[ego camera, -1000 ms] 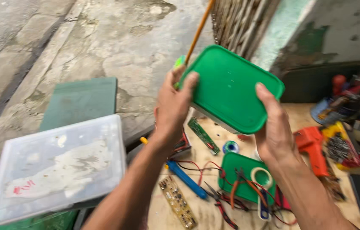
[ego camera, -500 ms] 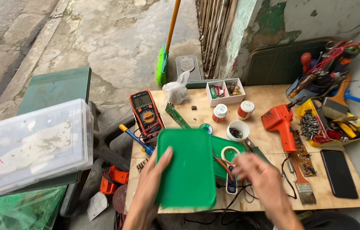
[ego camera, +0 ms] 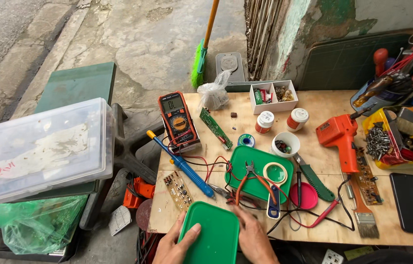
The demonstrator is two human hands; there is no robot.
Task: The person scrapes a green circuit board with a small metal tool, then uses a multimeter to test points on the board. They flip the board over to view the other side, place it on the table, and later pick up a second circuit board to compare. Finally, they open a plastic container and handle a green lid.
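A green plastic lid (ego camera: 211, 233) lies flat at the near edge of the plywood table (ego camera: 314, 105). My left hand (ego camera: 174, 244) grips its left edge, thumb on top. My right hand (ego camera: 254, 238) rests against its right edge. Just beyond the lid stands a green box (ego camera: 245, 188) with orange-handled pliers (ego camera: 248, 178) and a roll of tape (ego camera: 275, 172) on it. A blue soldering iron (ego camera: 187, 168) and a small circuit board (ego camera: 178, 188) lie to the left of the box.
A multimeter (ego camera: 179, 121), a long green circuit board (ego camera: 215, 128), an orange glue gun (ego camera: 341, 139), small jars (ego camera: 265, 121), a paintbrush (ego camera: 360, 208) and a black phone (ego camera: 411, 202) cover the table. A yellow tray of screws (ego camera: 381, 142) sits right. A clear plastic box (ego camera: 42, 146) sits left.
The green lid has come down from in front of the camera to the table's near edge. Both hands stay on it, and the view has tilted down over the table.
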